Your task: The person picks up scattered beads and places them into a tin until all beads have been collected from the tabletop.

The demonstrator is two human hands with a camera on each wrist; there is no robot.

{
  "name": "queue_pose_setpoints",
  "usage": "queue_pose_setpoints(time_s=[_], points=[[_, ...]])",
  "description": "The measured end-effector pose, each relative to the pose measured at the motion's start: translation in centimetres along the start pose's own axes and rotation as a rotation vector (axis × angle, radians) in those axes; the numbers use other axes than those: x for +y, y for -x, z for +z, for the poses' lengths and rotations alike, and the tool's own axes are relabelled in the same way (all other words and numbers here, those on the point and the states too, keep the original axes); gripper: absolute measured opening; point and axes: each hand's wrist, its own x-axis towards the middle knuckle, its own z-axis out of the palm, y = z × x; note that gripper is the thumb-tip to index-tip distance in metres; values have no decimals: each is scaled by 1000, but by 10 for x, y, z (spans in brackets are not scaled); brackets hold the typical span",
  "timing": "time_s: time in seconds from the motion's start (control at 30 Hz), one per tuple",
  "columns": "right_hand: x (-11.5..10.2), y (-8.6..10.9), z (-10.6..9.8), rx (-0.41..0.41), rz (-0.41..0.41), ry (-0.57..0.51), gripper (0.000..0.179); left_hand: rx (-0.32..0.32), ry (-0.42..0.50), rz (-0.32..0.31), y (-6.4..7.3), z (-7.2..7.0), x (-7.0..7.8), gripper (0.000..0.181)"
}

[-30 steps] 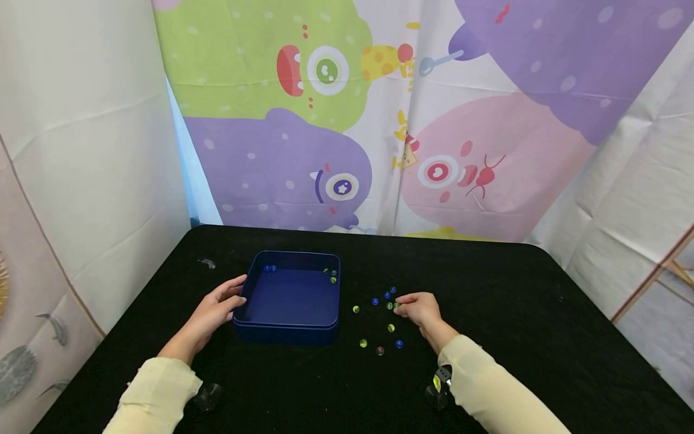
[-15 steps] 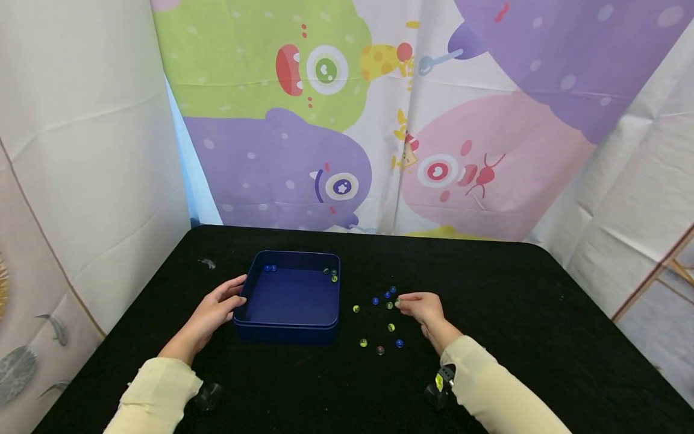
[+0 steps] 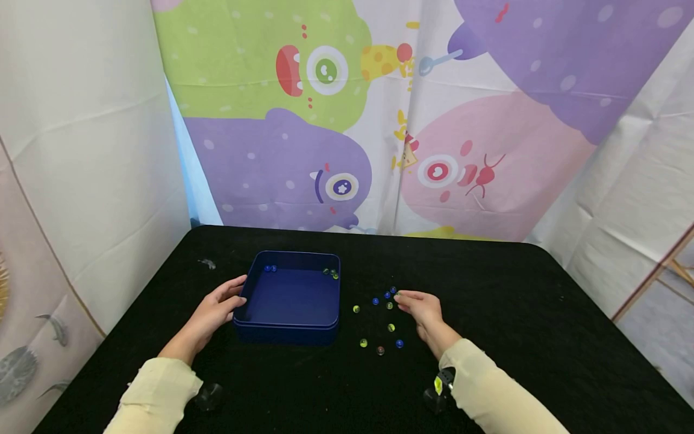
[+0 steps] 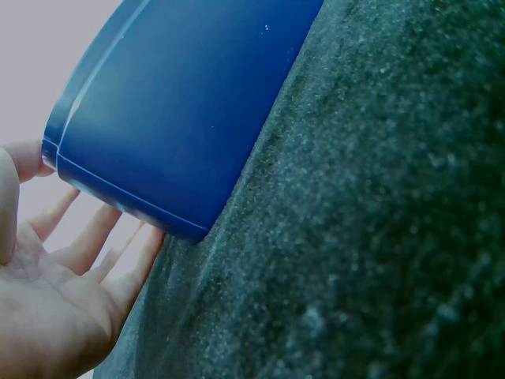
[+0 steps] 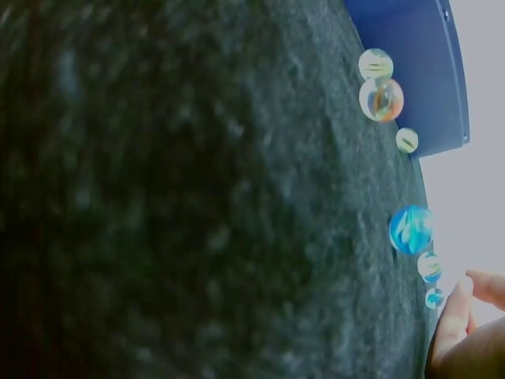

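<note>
In the head view a dark blue box (image 3: pixel 295 301) with rounded corners and no lid on it stands on the black tabletop. My left hand (image 3: pixel 217 307) grips its left side, thumb at the rim and fingers against the outer wall, as the left wrist view confirms at the box wall (image 4: pixel 181 110). To the right of the box, my right hand (image 3: pixel 423 310) pinches a small greenish glass marble (image 3: pixel 397 293) between thumb and fingertips. Blue marbles (image 3: pixel 387 295) and a green marble (image 3: pixel 389 305) lie close by those fingertips. Inside the box sit two blue marbles (image 3: pixel 270 268) and several green ones (image 3: pixel 335 276).
More marbles are scattered between box and right hand: a yellow-green marble (image 3: pixel 356 308), a reddish marble (image 3: pixel 380 350) and a blue marble (image 3: pixel 399 343) nearer the front. A cartoon-print curtain (image 3: pixel 303 150) hangs behind the black table (image 3: pixel 488 289).
My right hand has drawn the pinched green marble slightly away from its neighbour and toward the far side. A green marble in the box has rolled a little toward the back right. The left hand stays put.
</note>
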Motion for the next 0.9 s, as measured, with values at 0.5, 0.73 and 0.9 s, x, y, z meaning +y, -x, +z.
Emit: queue_pose_setpoints(time_s=[0.5, 0.73, 0.9], points=[[-7, 10, 18, -36, -30, -14, 25, 6, -9, 13, 2, 0, 1, 58], [-13, 16, 29, -49, -62, -37, 25, -1, -6, 15, 2, 0, 2, 59], [-17, 19, 37, -60, -74, -74, 26, 1, -1, 9, 3, 0, 2, 59]])
